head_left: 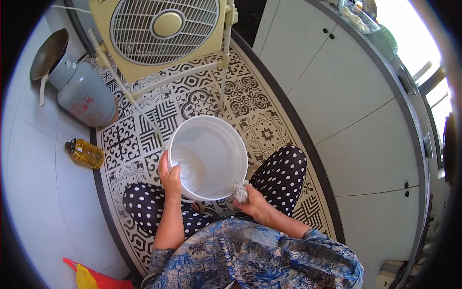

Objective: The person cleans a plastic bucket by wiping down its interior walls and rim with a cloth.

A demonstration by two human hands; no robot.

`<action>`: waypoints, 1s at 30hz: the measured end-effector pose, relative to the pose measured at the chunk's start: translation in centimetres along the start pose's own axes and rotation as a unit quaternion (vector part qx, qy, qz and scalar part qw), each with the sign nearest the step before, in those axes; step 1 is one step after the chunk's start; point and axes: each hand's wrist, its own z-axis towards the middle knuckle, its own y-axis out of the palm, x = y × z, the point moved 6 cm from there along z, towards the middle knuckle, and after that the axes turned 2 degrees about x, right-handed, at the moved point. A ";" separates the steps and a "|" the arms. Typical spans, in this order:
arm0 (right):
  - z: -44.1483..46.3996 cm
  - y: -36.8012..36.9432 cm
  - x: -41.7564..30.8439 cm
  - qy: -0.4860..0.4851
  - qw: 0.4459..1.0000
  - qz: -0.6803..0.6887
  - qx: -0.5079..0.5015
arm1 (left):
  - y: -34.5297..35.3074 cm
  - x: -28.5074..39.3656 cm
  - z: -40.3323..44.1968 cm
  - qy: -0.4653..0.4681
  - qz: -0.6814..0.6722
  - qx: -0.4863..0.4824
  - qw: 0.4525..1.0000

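Observation:
A large white bucket [221, 144] stands tilted between my knees, its open mouth towards me, with what looks like a little water at the bottom. My left hand [170, 178] grips the bucket's left rim, thumb inside and fingers outside. At the lower right rim my right hand [251, 202] is closed on a greyish-white bunched cloth [238, 190], which touches the rim.
A beige box fan [167, 24] on a tubular stand is just beyond the bucket. Left are a grey gas cylinder [86, 94] with a pan [50, 54] on top and an oil bottle [85, 153]. White cabinets [361, 139] line the right.

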 end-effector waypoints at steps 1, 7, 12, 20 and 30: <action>0.5 -0.2 -0.2 0.005 1.000 0.006 -0.008 | 0.0 0.0 0.1 -0.007 -0.021 0.004 1.000; 2.5 -0.3 -3.5 -0.042 0.999 -0.005 0.001 | -0.3 -1.1 0.4 0.009 0.039 0.005 0.999; 2.6 -0.4 -5.1 -0.089 0.995 -0.026 0.047 | 0.1 0.6 -0.5 0.022 0.077 0.015 0.997; -1.7 1.0 1.5 -0.019 0.994 -0.095 -0.044 | -0.2 -0.2 0.1 -0.005 0.073 0.025 0.997; 2.0 0.1 -4.5 -0.112 0.993 -0.035 0.015 | -0.1 1.1 0.2 -0.002 0.084 0.014 0.996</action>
